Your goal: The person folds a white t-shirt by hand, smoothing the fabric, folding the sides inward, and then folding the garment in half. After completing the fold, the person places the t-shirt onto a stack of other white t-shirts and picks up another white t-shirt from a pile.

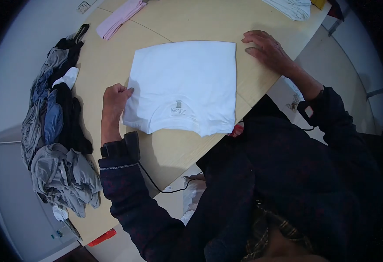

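A white shirt (182, 78) lies folded into a flat, roughly square shape on the wooden table (169, 161), its neckline and printed label towards my body. My left hand (116, 99) is at the shirt's left edge, thumb and fingers pinched together on the fabric near the lower left corner. To the right of the shirt's upper right corner, my right hand (268, 50) rests over the table with its fingers apart, holding nothing and not touching the shirt.
Grey, blue and black clothes (64, 170) are heaped along the table's left side. A folded pink cloth (120, 18) lies at the far left edge, and white folded fabric (292, 8) at the far right. A black cable (158, 188) hangs near my left wrist.
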Available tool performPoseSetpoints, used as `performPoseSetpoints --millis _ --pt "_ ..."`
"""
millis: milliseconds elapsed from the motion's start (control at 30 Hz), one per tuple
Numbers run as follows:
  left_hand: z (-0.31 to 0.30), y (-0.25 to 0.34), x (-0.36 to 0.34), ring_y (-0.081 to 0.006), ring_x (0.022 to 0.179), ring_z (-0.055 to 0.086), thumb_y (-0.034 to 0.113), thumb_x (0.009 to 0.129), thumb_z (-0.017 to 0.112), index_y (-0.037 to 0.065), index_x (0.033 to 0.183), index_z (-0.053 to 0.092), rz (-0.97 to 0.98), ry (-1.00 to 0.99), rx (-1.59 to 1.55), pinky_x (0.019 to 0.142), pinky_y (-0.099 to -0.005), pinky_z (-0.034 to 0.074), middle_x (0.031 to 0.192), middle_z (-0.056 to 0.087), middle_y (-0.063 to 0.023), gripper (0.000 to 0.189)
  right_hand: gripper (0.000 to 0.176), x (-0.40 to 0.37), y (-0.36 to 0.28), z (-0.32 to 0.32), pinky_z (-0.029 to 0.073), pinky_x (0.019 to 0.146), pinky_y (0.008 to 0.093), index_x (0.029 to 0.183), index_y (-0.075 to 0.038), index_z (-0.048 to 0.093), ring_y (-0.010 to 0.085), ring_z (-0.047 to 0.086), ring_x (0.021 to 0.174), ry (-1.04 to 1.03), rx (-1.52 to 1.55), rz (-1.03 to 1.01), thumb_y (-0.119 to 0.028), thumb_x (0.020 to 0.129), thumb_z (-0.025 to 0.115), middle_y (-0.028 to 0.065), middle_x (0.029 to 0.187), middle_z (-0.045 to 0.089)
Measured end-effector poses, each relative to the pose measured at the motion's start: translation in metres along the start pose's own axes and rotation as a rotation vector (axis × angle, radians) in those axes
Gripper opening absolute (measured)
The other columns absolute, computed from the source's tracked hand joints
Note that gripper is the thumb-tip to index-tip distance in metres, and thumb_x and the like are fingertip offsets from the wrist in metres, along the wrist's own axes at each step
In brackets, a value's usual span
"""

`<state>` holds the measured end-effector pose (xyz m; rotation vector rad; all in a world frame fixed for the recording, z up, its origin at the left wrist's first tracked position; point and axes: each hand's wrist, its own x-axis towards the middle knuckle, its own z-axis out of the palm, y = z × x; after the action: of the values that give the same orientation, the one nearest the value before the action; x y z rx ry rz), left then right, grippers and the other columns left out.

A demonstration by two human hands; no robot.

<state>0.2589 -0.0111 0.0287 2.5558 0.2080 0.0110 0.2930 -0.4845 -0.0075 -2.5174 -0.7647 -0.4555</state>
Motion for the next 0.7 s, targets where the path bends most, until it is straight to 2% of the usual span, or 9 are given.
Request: performPoseSetpoints --millis 67,167,367,567,700 --pt "0.001 -0.007 0.003 -0.0176 0.062 0.058 0.02 0.077 0.074 -0.004 0.079 0.066 0.001 -0.007 0.01 0.06 -0.0345 0.046 0.068 0.064 -0.0102 0.026 0.029 0.001 -0.003 -0.003 0.038 0.104 0.042 0.112 -0.006 0.059 0.0308 0.052 0.12 -0.014 0.022 0.006 -0.021 0.087 0.06 0.0137 0.124 0.057" --pt "0.0 -0.002 0.001 -0.0175 0.063 0.058 0.021 0.076 0.074 -0.004 0.079 0.066 -0.047 0.017 0.061 0.062 -0.0347 0.047 0.068 0.064 -0.0104 0.026 0.029 0.0 -0.001 -0.001 0.038 0.104 0.0418 0.111 -0.006 0.06 0.0306 0.051 0.121 0.007 0.008 -0.002 -0.022 0.087 0.06 0.0138 0.124 0.058" --pt "0.004 -0.012 -0.001 -0.0184 0.061 0.058 0.022 0.077 0.075 -0.003 0.076 0.065 0.042 0.113 0.111 0.06 -0.0355 0.046 0.066 0.063 -0.0109 0.027 0.029 0.001 -0.001 0.001 0.039 0.103 0.0419 0.11 -0.005 0.062 0.0308 0.052 0.119 0.021 0.011 0.007 -0.022 0.086 0.062 0.0135 0.121 0.059" --pt "0.003 -0.012 -0.002 -0.0154 0.06 0.056 0.018 0.077 0.075 -0.003 0.075 0.065 0.141 0.116 0.194 0.059 -0.0323 0.045 0.064 0.063 -0.0102 0.024 0.028 0.0 0.007 0.008 0.039 0.101 0.0421 0.107 -0.005 0.063 0.0298 0.054 0.116 0.058 0.002 -0.037 -0.023 0.085 0.064 0.012 0.117 0.061" --pt "0.002 -0.014 0.0 -0.0124 0.06 0.054 0.014 0.077 0.076 -0.004 0.079 0.067 0.066 0.106 0.05 0.056 -0.0311 0.044 0.065 0.063 -0.0063 0.02 0.028 -0.001 0.003 0.006 0.039 0.1 0.0421 0.107 -0.004 0.062 0.03 0.054 0.114 0.074 0.016 -0.049 -0.022 0.085 0.064 0.0123 0.115 0.061"
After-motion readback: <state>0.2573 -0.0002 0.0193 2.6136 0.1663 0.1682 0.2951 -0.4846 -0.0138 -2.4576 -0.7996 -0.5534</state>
